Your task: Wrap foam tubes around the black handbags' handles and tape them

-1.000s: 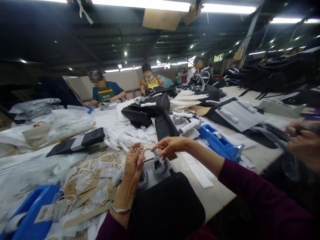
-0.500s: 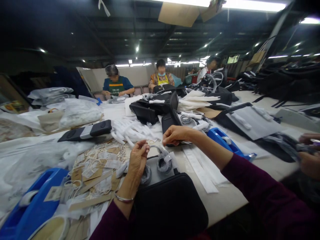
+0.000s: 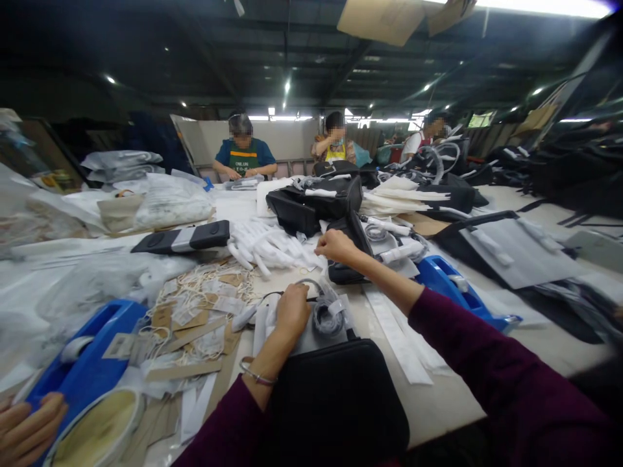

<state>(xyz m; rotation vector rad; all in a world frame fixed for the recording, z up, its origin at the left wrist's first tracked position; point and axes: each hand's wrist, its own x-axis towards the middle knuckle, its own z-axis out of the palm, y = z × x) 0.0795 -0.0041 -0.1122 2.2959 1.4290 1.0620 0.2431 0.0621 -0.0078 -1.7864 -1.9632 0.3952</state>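
Observation:
A black bag (image 3: 341, 395) lies flat before me at the table's front edge, with a grey sheet and a plastic-wrapped coil of strap (image 3: 328, 319) on its upper part. My left hand (image 3: 293, 311) is closed at the bag's thin dark handle (image 3: 312, 283), which shows on both sides of the fist; the fingertips are hidden. Farther off, my right hand (image 3: 337, 246) is pinched shut beside a heap of white padded tubes (image 3: 265, 243). Whatever its fingers hold, if anything, is too small to make out.
Tags with strings (image 3: 195, 324) lie left of the bag. A blue tape dispenser (image 3: 87, 350) stands left, another blue dispenser (image 3: 452, 292) right. Another person's hand (image 3: 34, 421) is beside a round tub (image 3: 97, 428). White strips (image 3: 396, 337) and black bags (image 3: 316, 207) lie beyond; co-workers sit opposite.
My left hand has moved down from its raised pinch to the bag's handle. My right hand has drawn away from it, farther across the table. Another person's hand has appeared at lower left.

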